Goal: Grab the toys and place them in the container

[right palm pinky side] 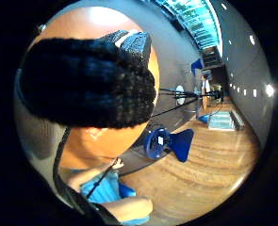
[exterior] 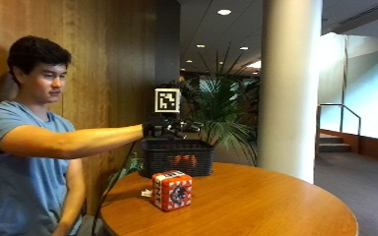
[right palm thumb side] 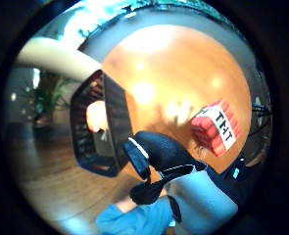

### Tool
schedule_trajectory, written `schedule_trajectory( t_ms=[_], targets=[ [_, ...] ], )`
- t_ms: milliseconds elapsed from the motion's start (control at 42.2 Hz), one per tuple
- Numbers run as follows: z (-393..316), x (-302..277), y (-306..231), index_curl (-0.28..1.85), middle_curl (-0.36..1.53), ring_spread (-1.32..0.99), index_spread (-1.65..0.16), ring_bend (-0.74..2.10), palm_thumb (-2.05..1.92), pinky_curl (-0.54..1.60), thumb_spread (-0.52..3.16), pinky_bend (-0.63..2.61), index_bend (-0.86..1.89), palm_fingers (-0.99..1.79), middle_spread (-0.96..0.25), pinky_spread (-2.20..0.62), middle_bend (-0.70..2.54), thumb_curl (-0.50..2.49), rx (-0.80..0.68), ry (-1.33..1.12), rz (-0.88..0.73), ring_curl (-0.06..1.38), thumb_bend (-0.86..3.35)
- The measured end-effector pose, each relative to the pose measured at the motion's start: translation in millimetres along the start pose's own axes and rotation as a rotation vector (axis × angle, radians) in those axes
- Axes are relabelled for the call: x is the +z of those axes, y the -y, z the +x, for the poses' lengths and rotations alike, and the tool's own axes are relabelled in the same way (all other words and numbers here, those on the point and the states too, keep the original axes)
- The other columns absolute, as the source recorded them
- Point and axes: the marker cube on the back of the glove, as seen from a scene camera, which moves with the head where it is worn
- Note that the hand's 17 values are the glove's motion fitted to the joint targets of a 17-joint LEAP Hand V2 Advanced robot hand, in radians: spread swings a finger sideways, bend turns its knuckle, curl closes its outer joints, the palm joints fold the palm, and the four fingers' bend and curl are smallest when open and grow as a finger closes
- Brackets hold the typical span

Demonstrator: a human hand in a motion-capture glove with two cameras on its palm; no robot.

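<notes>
Reaching out over the round wooden table (exterior: 254,201), the person holds the gloved right hand (exterior: 169,129) just above the black mesh basket (exterior: 177,157), which stands near the table's edge by the wood-panelled wall. The outside view shows the glove's fingers spread forward with nothing between them, and the thumb side palm view shows a black fingertip (right palm thumb side: 154,152) hanging slack over the tabletop, so the hand reads as released and holding nothing. An orange toy (exterior: 184,160) glows through the mesh inside the basket; the thumb side palm view also shows it lying in the basket's interior. A red and white block toy marked TNT (exterior: 172,190) stands on the table in front of the basket, apart from it and untouched. In the little finger side palm view a dark knitted part of the glove (right palm pinky side: 86,84) covers most of the tabletop.
</notes>
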Motion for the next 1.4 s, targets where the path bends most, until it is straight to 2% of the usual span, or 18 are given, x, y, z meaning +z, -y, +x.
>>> schedule_trajectory(
  t_ms=[142, 261, 379, 545, 617, 735, 925, 1044, 1186, 1233, 1328, 1376, 1399],
  targets=[
    [35.1, 33.6, -4.9, 0.15, 0.32, 0.11, -0.28, 0.25, -0.06, 0.37, 1.02, 1.41, 0.05, -0.28, 0.13, 0.10, 0.13, 0.26, 0.054, 0.021, -0.030, 0.30, -0.06],
    [56.7, 71.9, -11.5, 0.14, 0.30, 0.11, -0.28, 0.23, -0.06, 0.37, 1.02, 1.41, 0.05, -0.29, 0.13, 0.10, 0.12, 0.25, -0.015, 0.012, -0.064, 0.30, -0.06],
    [57.8, 106.2, -9.2, 0.13, 0.28, 0.12, -0.27, 0.22, -0.06, 0.37, 1.02, 1.42, 0.04, -0.29, 0.13, 0.10, 0.11, 0.25, 0.130, 0.078, -0.129, 0.30, -0.06],
    [60.5, 148.3, -12.2, 0.11, 0.24, 0.11, -0.27, 0.20, -0.07, 0.37, 1.00, 1.46, 0.04, -0.33, 0.13, 0.11, 0.08, 0.24, 0.110, 0.044, -0.214, 0.31, -0.06],
    [66.6, 159.9, -15.4, 0.11, 0.23, 0.11, -0.27, 0.19, -0.06, 0.37, 0.99, 1.48, 0.04, -0.35, 0.12, 0.10, 0.07, 0.24, 0.055, -0.002, -0.237, 0.31, -0.06],
    [58.8, 168.4, -16.3, 0.11, 0.20, 0.11, -0.28, 0.15, -0.06, 0.38, 0.98, 1.51, 0.06, -0.38, 0.12, 0.11, 0.06, 0.24, 0.141, 0.059, -0.264, 0.29, -0.06],
    [62.8, 190.6, -25.6, 0.12, 0.16, 0.11, -0.28, 0.17, -0.03, 0.39, 0.96, 1.57, 0.07, -0.35, 0.11, 0.10, 0.05, 0.25, 0.133, 0.181, -0.297, 0.28, -0.04],
    [59.3, 204.2, -30.0, 0.12, 0.14, 0.11, -0.29, 0.23, 0.00, 0.39, 0.97, 1.61, 0.07, -0.30, 0.11, 0.07, 0.03, 0.26, 0.137, 0.136, -0.257, 0.30, -0.02],
    [54.4, 205.5, -27.8, 0.10, 0.12, 0.11, -0.31, 0.55, 0.05, 0.38, 1.00, 1.57, 0.05, -0.13, 0.12, 0.04, 0.08, 0.28, 0.128, 0.034, -0.181, 0.38, -0.01],
    [51.8, 204.9, -28.0, 0.09, 0.14, 0.09, -0.32, 0.74, 0.04, 0.37, 1.04, 1.51, 0.04, 0.05, 0.13, 0.01, 0.18, 0.27, 0.120, 0.019, -0.169, 0.43, -0.02],
    [48.9, 201.9, -27.4, 0.08, 0.19, 0.06, -0.35, 0.85, 0.07, 0.33, 1.12, 1.44, 0.11, 0.21, 0.11, -0.05, 0.31, 0.28, 0.108, 0.037, -0.149, 0.45, 0.01],
    [48.0, 201.0, -26.6, 0.08, 0.20, 0.05, -0.35, 0.87, 0.07, 0.33, 1.14, 1.44, 0.09, 0.18, 0.11, -0.06, 0.32, 0.27, 0.105, 0.055, -0.133, 0.45, 0.00],
    [47.3, 200.6, -25.9, 0.10, 0.22, 0.04, -0.36, 0.89, 0.11, 0.33, 1.18, 1.42, 0.16, 0.27, 0.10, -0.09, 0.36, 0.28, 0.105, 0.066, -0.121, 0.47, 0.03]
  ],
)
